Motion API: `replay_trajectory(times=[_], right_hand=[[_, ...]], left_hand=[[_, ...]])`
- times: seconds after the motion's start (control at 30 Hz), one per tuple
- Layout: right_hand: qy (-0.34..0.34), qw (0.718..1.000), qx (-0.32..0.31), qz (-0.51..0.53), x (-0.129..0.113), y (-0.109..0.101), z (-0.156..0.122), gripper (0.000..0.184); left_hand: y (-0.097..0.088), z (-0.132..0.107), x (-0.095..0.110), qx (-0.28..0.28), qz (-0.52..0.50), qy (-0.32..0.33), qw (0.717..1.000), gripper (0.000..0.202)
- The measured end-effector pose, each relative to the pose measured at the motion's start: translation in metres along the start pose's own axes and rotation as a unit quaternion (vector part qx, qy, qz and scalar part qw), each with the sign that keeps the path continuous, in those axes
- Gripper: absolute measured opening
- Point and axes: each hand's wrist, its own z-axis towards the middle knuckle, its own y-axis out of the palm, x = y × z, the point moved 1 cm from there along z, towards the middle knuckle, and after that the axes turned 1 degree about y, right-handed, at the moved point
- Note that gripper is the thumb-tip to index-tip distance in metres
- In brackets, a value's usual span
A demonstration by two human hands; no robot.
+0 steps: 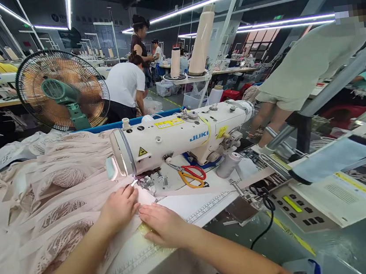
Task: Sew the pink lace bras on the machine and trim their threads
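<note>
Pale cloth [66, 193] with lace patches lies heaped at the left, running up to the machine's needle end. The left hand [120, 207] rests on it just beside the presser foot; its fingers are bent over the cloth, and whether they pinch it I cannot tell. The right hand [163, 224] lies flat nearer the wearer, thumb spread, fingers pressing down. Good work here calls for light, even pressure, cloth smooth, fingertips clear of the needle. Further right, scissors [193, 176] lie on the worktop [216, 202] beneath the sewing machine [166, 141], beside a spool [229, 165].
</note>
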Motion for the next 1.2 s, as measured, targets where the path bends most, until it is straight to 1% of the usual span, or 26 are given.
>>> replay_trajectory(times=[0.27, 0.6, 0.7, 0.77, 0.93, 1.03, 1.2], right_hand=[[-0.002, 1.000, 0.010, -0.011, -0.0003, 0.0007, -0.0001, 0.047], [-0.005, 1.000, -0.005, -0.010, -0.0005, -0.0024, 0.0019, 0.046], [-0.005, 1.000, 0.004, -0.009, -0.0004, -0.0012, 0.0013, 0.046], [0.009, 1.000, 0.024, -0.013, 0.0004, 0.0000, 0.0008, 0.045], [0.089, 0.992, 0.089, -0.026, 0.0035, 0.0010, -0.0002, 0.037], [0.107, 0.989, 0.100, -0.025, 0.0036, 0.0010, -0.0007, 0.034], [0.111, 0.989, 0.097, -0.029, 0.0029, 0.0025, -0.0014, 0.036]], left_hand=[[-0.0014, 0.0012, -0.0018, -0.028, 0.019, 0.010, 0.999, 0.038], [-0.0019, -0.0009, -0.0015, -0.021, 0.033, 0.011, 0.999, 0.039], [-0.0034, -0.0004, -0.0007, -0.023, 0.038, 0.013, 0.999, 0.038], [-0.0039, -0.0003, -0.0005, -0.023, 0.039, 0.013, 0.999, 0.038], [-0.0032, -0.0007, -0.0007, -0.021, 0.039, 0.008, 0.999, 0.038], [-0.0035, -0.0003, -0.0008, -0.024, 0.036, 0.007, 0.999, 0.038], [-0.0048, 0.0017, -0.0018, -0.026, 0.034, 0.006, 0.999, 0.038]])
